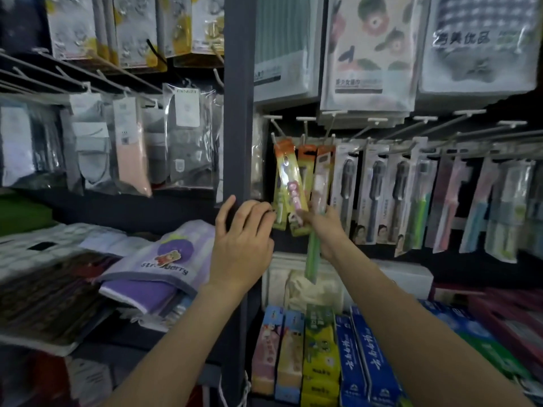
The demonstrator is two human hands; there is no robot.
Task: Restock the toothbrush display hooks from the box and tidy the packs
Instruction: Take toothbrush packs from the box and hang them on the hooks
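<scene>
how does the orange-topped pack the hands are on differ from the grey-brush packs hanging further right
The orange-topped pack hangs tilted, its lower end swung right; the grey-brush packs hang nearly straight. The first shows a pink handle and bright card; the others are white with dark brush heads. The left hand and right hand touch only the first. Both hang from hooks.

A single head-worn camera looks forward and slightly down, close to the dark metal shelf upright (238, 113); its wide lens seems to bend the edges.

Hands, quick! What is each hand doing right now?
Left hand: fingertips touch the orange-topped toothbrush pack; grip cannot be told.
Right hand: holds a green toothbrush pack.
</scene>
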